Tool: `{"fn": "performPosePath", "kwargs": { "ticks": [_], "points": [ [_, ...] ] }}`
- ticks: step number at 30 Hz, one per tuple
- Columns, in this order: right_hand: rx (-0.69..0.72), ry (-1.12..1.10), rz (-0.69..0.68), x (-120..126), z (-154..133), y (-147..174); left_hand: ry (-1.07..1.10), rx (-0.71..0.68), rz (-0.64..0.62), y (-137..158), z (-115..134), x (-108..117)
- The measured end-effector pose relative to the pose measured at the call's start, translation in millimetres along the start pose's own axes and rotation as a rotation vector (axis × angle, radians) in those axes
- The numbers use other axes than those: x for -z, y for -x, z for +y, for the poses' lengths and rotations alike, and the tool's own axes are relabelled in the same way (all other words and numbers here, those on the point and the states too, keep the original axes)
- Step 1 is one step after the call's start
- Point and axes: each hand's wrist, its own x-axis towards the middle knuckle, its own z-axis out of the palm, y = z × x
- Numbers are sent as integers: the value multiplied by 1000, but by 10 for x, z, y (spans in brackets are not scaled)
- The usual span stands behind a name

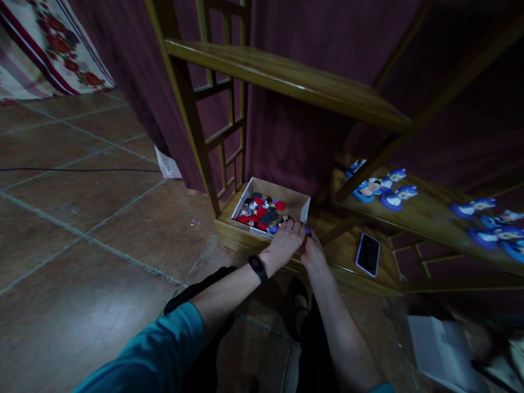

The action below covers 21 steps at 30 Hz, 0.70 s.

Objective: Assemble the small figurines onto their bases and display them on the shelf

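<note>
Head view: at the box's (292, 197) near right corner, left hand (287, 236) and right hand (312, 252) curl about a blue piece (308, 231) — which grips it, I can't tell — apparently handling it; next needs a steady pinch.

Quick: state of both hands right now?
Left hand: fingers curled by the box; whether it holds anything can't be told.
Right hand: partly closed at a small blue thing; grip can't be told.
</note>
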Motion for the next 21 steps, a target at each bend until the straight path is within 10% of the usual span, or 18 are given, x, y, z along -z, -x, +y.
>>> {"fn": "performPosePath", "kwargs": {
  "ticks": [21],
  "points": [
    [-10, -10, -46, -43, -87, 31, 194, 44, -13, -7, -92, 55]
  ]
}}
